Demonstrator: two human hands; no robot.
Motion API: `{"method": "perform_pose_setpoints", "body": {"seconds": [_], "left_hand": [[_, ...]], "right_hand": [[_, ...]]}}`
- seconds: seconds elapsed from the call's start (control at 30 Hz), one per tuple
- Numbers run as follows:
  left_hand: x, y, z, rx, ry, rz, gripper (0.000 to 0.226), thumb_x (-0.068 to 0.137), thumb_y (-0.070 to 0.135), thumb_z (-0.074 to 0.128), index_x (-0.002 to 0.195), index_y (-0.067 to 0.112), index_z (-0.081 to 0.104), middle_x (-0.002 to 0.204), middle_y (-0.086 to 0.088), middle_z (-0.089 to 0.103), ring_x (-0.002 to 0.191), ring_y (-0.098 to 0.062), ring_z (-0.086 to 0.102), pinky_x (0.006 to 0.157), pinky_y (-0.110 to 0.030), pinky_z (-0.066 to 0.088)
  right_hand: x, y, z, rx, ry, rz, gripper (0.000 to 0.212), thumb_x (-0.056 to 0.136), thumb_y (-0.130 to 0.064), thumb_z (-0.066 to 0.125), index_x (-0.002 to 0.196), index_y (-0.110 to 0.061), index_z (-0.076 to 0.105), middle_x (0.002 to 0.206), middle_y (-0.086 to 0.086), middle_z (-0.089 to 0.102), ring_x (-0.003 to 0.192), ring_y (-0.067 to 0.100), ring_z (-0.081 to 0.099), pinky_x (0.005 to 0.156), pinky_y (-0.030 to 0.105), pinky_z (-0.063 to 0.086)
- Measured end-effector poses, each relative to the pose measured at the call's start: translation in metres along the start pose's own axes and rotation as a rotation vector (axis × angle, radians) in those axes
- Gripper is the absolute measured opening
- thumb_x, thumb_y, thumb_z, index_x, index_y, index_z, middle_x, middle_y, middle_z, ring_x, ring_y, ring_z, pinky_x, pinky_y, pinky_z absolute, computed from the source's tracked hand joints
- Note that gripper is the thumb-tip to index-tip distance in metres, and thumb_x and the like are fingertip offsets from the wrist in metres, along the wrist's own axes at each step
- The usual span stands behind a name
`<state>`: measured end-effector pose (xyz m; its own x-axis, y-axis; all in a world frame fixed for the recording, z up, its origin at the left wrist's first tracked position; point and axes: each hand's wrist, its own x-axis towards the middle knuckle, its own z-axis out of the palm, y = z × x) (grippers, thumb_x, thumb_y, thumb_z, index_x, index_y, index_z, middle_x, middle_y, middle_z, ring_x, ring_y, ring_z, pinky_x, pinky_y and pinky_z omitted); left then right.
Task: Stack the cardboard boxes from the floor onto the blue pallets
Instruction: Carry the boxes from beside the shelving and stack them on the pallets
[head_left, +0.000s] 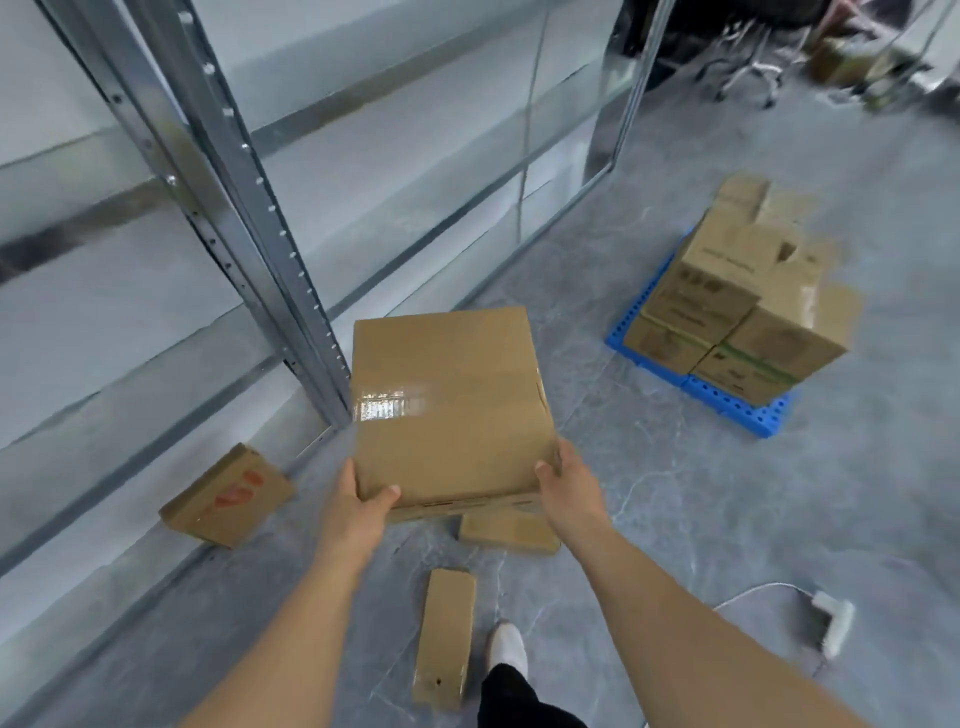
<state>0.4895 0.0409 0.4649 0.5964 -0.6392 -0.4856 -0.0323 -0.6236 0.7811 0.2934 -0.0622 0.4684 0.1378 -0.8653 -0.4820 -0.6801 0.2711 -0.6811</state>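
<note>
1. In front of our chest, we hold a flat cardboard box (449, 410) off the floor, its taped top facing up.
2. Our left hand (358, 501) clamps the box's near left corner, thumb on top and fingers underneath.
3. Our right hand (566, 486) grips the near right corner the same way, thumb lying over the top edge.
4. Below the held box, three smaller boxes lie on the grey floor: one with red marks (227, 496) beside the metal rack post (249, 208), a small one (509, 531) just under our right wrist, and a long narrow one (445, 636) next to our white shoe (508, 649).
5. Well off to the right, the blue pallets (737, 402) carry stacked boxes (743, 296), two layers at least.
6. A white power strip (834, 621) lies on the floor near our right forearm.
</note>
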Motion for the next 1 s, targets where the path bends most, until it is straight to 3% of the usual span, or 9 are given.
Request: {"method": "perform_pose_setpoints", "body": {"seconds": [0.17,0.27,0.33,0.57,0.67,0.77,0.87,1.0], "left_hand": [[-0.020,0.038,0.035,0.060,-0.165,0.095,0.065,0.087,0.015,0.061,0.144,0.016,0.031,0.138,-0.008,0.049,0.123,-0.027,0.048,0.107,-0.044,0.036],[-0.032,0.056,0.061,0.116,-0.237,0.159,0.057,0.087,0.016,0.061,0.139,0.016,0.037,0.135,-0.008,0.052,0.117,-0.024,0.051,0.103,-0.039,0.038],[-0.041,0.066,0.079,0.146,-0.268,0.196,0.049,0.088,0.015,0.059,0.133,0.017,0.041,0.131,-0.005,0.054,0.111,-0.021,0.053,0.096,-0.034,0.040],[-0.048,0.122,0.162,0.243,-0.401,0.262,0.064,0.091,0.019,0.057,0.146,0.015,0.025,0.145,-0.005,0.041,0.131,-0.024,0.041,0.110,-0.044,0.032],[-0.047,0.151,0.210,0.283,-0.440,0.295,0.066,0.090,0.020,0.057,0.147,0.016,0.023,0.147,-0.005,0.038,0.132,-0.024,0.039,0.110,-0.044,0.032],[-0.047,0.184,0.266,0.323,-0.475,0.307,0.067,0.090,0.023,0.057,0.148,0.017,0.022,0.148,-0.003,0.037,0.133,-0.024,0.038,0.110,-0.044,0.032],[-0.048,0.213,0.324,0.348,-0.502,0.333,0.065,0.091,0.022,0.056,0.147,0.016,0.024,0.148,-0.005,0.038,0.132,-0.025,0.040,0.109,-0.044,0.033],[-0.052,0.249,0.391,0.336,-0.530,0.336,0.072,0.092,0.023,0.055,0.150,0.018,0.012,0.153,-0.003,0.028,0.138,-0.023,0.032,0.112,-0.039,0.029]], "right_hand": [[-0.036,0.026,-0.052,0.118,0.178,0.032,0.041,0.098,-0.020,0.038,0.138,-0.018,0.034,0.129,0.009,0.053,0.103,0.024,0.052,0.081,0.031,0.038],[-0.050,0.045,-0.079,0.175,0.266,0.060,0.040,0.097,-0.021,0.037,0.137,-0.021,0.035,0.119,0.004,0.053,0.090,0.016,0.044,0.078,0.032,0.037],[-0.055,0.056,-0.095,0.217,0.302,0.080,0.040,0.097,-0.020,0.037,0.137,-0.022,0.035,0.117,0.001,0.052,0.090,0.014,0.042,0.077,0.031,0.035],[-0.038,0.094,-0.168,0.303,0.410,0.161,0.043,0.098,-0.020,0.037,0.141,-0.019,0.032,0.129,0.006,0.051,0.101,0.022,0.049,0.084,0.034,0.040],[-0.021,0.111,-0.209,0.318,0.438,0.203,0.041,0.098,-0.021,0.036,0.139,-0.019,0.033,0.119,0.004,0.053,0.097,0.023,0.050,0.081,0.033,0.041],[-0.001,0.130,-0.257,0.332,0.480,0.228,0.041,0.098,-0.020,0.036,0.139,-0.018,0.034,0.127,0.006,0.052,0.106,0.025,0.051,0.083,0.033,0.039],[0.021,0.151,-0.305,0.369,0.522,0.238,0.040,0.097,-0.019,0.037,0.137,-0.019,0.036,0.115,0.003,0.054,0.093,0.020,0.048,0.078,0.031,0.038],[0.055,0.177,-0.363,0.394,0.563,0.234,0.039,0.097,-0.018,0.039,0.136,-0.018,0.037,0.100,-0.001,0.050,0.086,0.019,0.049,0.076,0.032,0.040]]}}
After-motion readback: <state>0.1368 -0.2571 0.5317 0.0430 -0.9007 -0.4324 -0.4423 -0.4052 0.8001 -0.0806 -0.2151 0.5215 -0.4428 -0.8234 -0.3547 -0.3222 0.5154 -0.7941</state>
